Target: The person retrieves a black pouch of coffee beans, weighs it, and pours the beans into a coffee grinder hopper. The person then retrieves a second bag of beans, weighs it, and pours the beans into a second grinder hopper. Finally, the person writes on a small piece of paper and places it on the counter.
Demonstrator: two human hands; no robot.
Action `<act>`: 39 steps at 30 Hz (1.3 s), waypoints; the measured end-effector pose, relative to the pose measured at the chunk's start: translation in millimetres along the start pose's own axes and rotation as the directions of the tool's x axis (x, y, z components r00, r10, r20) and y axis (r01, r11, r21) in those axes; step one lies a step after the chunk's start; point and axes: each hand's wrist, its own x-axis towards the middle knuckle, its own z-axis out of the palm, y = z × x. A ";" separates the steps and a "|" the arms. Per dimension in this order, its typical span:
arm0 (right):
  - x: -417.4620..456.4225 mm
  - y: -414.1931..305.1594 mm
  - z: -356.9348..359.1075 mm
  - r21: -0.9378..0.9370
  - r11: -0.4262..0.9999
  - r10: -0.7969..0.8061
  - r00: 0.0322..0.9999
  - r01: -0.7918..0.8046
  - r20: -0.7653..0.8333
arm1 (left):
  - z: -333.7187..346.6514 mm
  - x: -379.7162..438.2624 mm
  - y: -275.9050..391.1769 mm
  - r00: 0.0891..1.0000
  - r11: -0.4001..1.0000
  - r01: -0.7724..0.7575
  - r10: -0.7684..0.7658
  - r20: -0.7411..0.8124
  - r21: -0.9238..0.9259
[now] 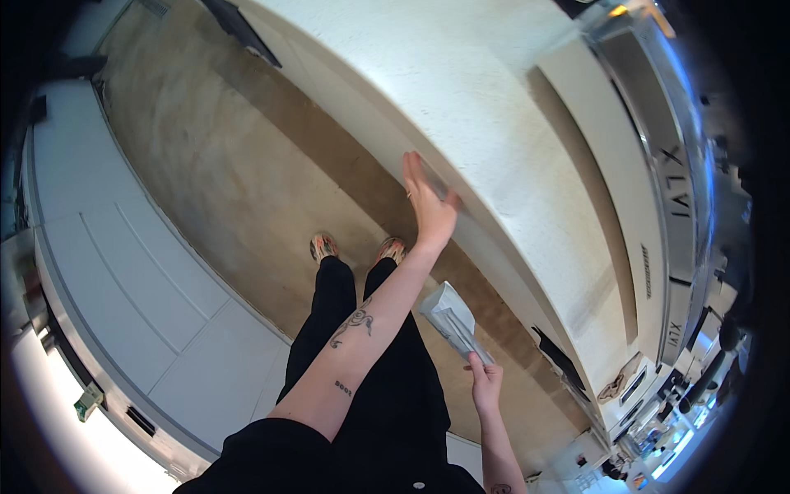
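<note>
My left hand [431, 207] is held out beside the front edge of a pale countertop [494, 160]. Its thumb stands away from the fingers and it holds nothing; whether it touches the counter's front panel, I cannot tell. Lower down, my right hand [486, 380] pinches the narrow end of a white and grey packet [455, 321], seemingly of paper or foil. The packet's wide end points up and away from me, over the floor beside my legs. What is inside it, if anything, is hidden.
Along the counter's far side stands a long metal-fronted machine [666, 179] bearing lettering. Dark cloths [244, 34] hang at the counter's front. A brown cloth [619, 378] lies at its near end. White cabinets [136, 247] line the left of the floor aisle [247, 167].
</note>
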 end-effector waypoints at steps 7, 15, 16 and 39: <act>37.7 -33.8 44.5 0.179 0.963 0.188 0.979 -0.200 0.081 | -125.2 -23.6 -33.0 0.982 0.988 -0.150 0.153 0.112 -0.041; 153.9 -84.0 148.8 0.725 0.627 0.201 0.958 -0.286 0.205 | -326.5 -15.0 -68.7 0.920 0.949 0.278 -0.218 0.327 -0.149; 171.2 -94.4 160.9 0.796 0.530 0.223 0.953 -0.293 0.203 | -340.8 -7.6 -70.7 0.913 0.939 0.294 -0.221 0.343 -0.177; -25.8 75.4 175.8 -0.216 0.969 0.175 0.955 -0.124 0.240 | -267.7 -7.9 -56.5 0.843 0.965 0.253 -0.181 0.507 -0.076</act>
